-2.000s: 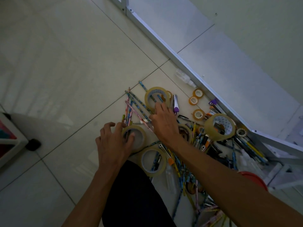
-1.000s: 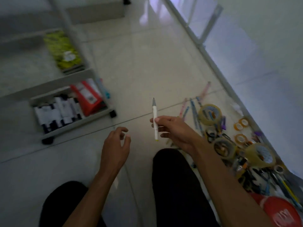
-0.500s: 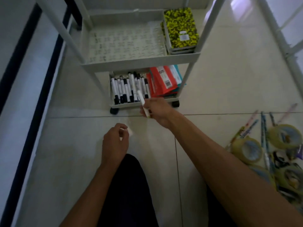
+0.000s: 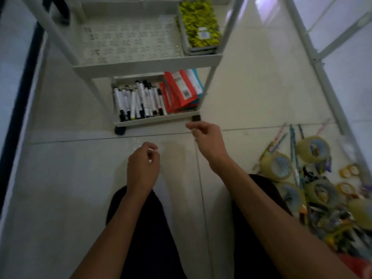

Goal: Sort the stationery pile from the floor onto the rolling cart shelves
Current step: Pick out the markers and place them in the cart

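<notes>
The white rolling cart [image 4: 148, 64] stands ahead of me on the tiled floor. Its bottom shelf holds several white markers [image 4: 138, 100] on the left and red packets [image 4: 180, 89] on the right. A yellow-green patterned notebook stack [image 4: 198, 21] lies on the shelf above. My right hand [image 4: 205, 137] hovers just in front of the bottom shelf's right corner, fingers loosely curled, holding nothing. My left hand [image 4: 144, 164] hangs over the floor nearer me, fingers loosely curled and empty. The stationery pile [image 4: 314, 190] of tape rolls, pencils and pens lies at the right.
A white metal frame [image 4: 322, 63] runs along the floor at the right, beside the pile. A dark strip borders the wall at the left. My dark-clothed knees [image 4: 145, 228] are at the bottom. Bare tiles lie between cart and knees.
My right hand held a white marker at the bottom shelf; it has let go and drawn back to the right, empty. The marker now lies among the others. The left hand barely moved.
</notes>
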